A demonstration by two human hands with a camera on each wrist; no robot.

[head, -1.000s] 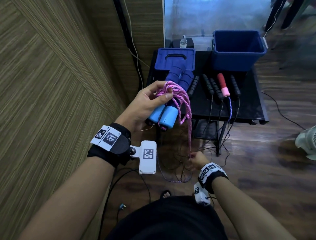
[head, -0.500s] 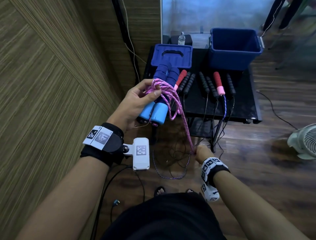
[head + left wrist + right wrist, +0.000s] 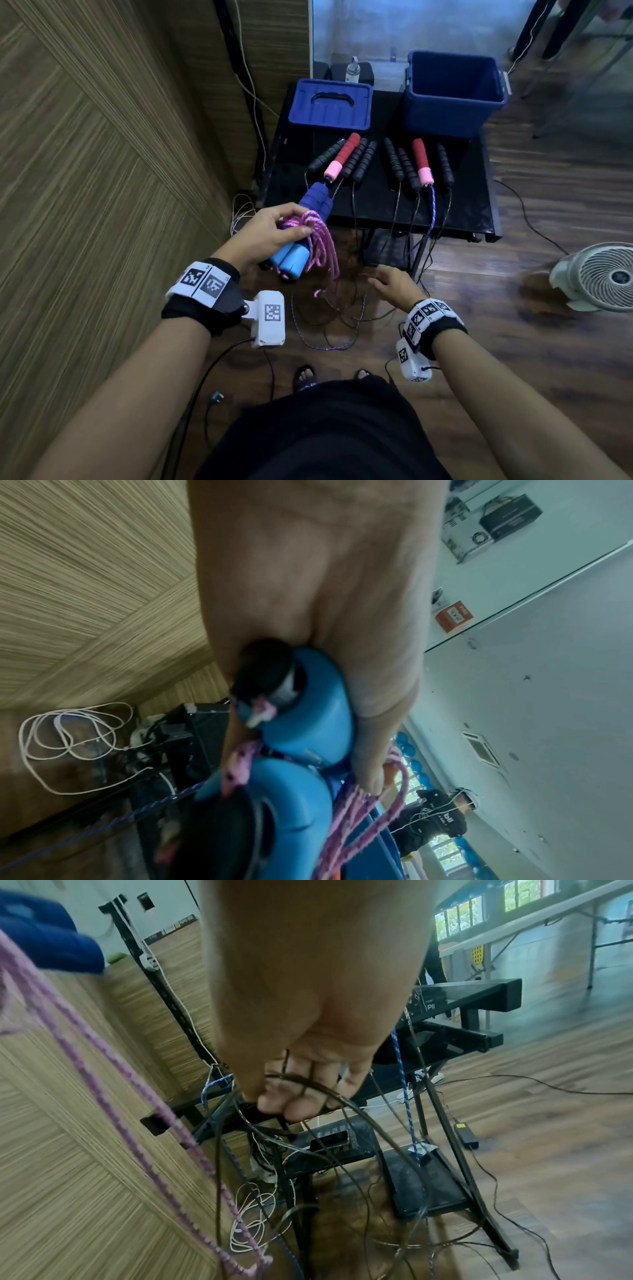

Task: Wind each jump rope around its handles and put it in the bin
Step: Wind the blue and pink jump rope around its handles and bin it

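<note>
Pink rope (image 3: 320,243) hangs free; right wrist shows black cords (image 3: 342,1096) across fingers (image 3: 301,1110).

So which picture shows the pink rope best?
The head view. There the pink rope shows whole: loops hanging over the blue handles that the left hand holds. The left wrist view shows only blurry strands by the handles. The right wrist view shows one loose length hanging down, not the bundle.

Pink braided jump rope (image 3: 317,243), looped in several turns around its paired blue foam handles (image 3: 301,236), tail hanging loose; other ropes' black and red-pink handles (image 3: 387,161) lie side by side on table before open blue bin (image 3: 452,90).
</note>
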